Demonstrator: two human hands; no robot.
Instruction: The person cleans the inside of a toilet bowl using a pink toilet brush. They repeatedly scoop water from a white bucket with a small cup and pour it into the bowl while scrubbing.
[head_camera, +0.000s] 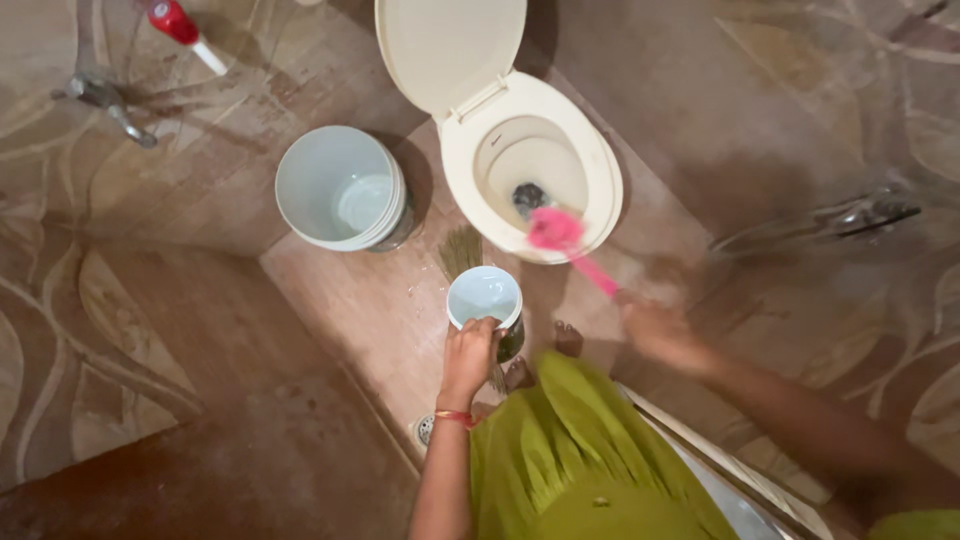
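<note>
Left hand (468, 358): closed around the rim of a small white mug (486, 298), held upright just near of the toilet bowl (530, 165). Red bangle on that wrist.

Right hand (655, 330): motion-blurred, clenched on the handle end of a pink toilet brush (557, 231). Brush head sits at the near rim of the bowl, handle running right and near to the hand.

Toilet lid (448, 45): raised, at far side.

White bucket (342, 188): on tiled floor (200, 330), left of bowl, approx. level with it, holding some water.

Wall tap (105, 100): far left. Red-and-white sprayer (182, 28) just beyond it.

Feet: visible near the mug, below a green garment (580, 450).
</note>
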